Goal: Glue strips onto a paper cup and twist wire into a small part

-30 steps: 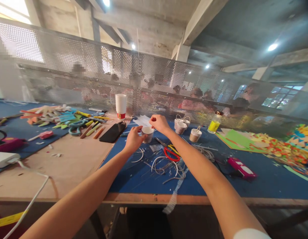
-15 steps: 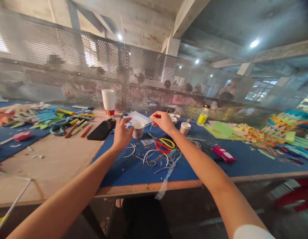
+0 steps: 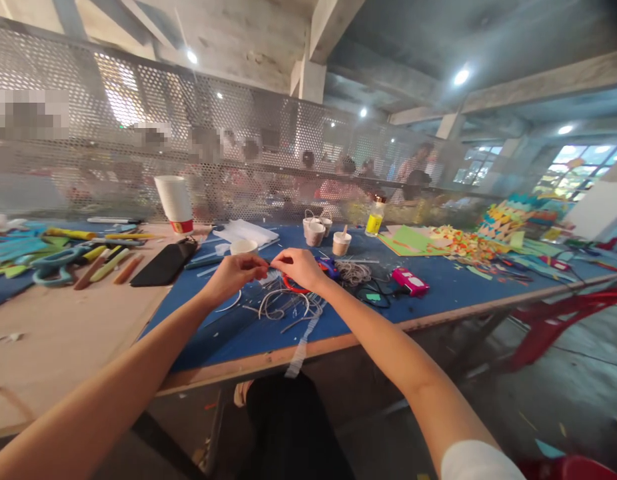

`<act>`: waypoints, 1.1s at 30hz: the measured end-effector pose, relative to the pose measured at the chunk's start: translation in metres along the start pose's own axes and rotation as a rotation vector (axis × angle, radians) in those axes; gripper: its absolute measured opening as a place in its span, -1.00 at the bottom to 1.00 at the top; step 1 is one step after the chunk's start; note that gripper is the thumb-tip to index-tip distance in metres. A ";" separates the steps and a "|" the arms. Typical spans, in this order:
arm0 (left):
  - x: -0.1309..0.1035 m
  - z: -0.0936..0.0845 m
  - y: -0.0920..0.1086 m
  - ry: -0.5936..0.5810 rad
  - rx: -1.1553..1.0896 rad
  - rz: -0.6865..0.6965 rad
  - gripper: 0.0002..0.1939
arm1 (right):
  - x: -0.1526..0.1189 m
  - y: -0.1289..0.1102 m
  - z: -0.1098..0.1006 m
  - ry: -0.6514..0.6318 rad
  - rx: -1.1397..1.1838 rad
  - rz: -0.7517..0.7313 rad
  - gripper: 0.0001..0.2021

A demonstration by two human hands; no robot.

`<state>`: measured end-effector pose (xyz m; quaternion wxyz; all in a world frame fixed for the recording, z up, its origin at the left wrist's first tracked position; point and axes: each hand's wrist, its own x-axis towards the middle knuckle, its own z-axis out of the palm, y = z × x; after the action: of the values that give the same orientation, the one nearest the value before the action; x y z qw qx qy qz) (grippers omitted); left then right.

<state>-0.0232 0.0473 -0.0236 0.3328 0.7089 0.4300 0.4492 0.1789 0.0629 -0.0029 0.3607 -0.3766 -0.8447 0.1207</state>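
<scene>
My left hand (image 3: 235, 275) and my right hand (image 3: 299, 268) are close together above the blue mat, fingertips pinched toward each other. Whatever lies between the fingertips is too small to make out. Just behind my left hand stands a small paper cup (image 3: 244, 247), partly covered by it. Red-handled scissors (image 3: 294, 287) are partly hidden beneath my right hand. Below both hands lies a tangle of grey and white cord (image 3: 283, 303), and a translucent strip (image 3: 299, 348) hangs over the table's front edge.
Stacked tall cups (image 3: 174, 203), a black phone (image 3: 163, 263) and blue-handled scissors (image 3: 62, 265) are at the left. Small cups (image 3: 314, 233), a yellow-labelled bottle (image 3: 375, 217), a pink box (image 3: 411, 281) and green paper (image 3: 413, 239) stand or lie to the right.
Both hands have come together in front of the cup, and my left hand's fingers have closed from a spread pose. The view has turned to the right.
</scene>
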 end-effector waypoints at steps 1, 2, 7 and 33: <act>0.000 0.000 0.000 0.002 0.028 0.001 -0.77 | -0.005 0.003 -0.003 0.008 -0.012 0.012 -0.80; 0.000 -0.001 -0.001 0.007 0.052 0.002 -0.77 | -0.010 0.007 -0.007 0.028 -0.032 0.027 -0.78; 0.000 0.001 -0.001 0.015 0.105 0.019 -0.67 | -0.037 0.034 -0.031 0.022 -0.252 0.169 -0.83; 0.003 -0.004 -0.012 0.225 -0.095 -0.019 -0.70 | -0.015 0.041 -0.048 -0.399 -0.479 0.375 -0.72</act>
<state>-0.0297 0.0552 -0.0311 0.3200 0.6331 0.4497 0.5427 0.2412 0.0772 0.0040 0.0621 -0.5678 -0.8190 0.0547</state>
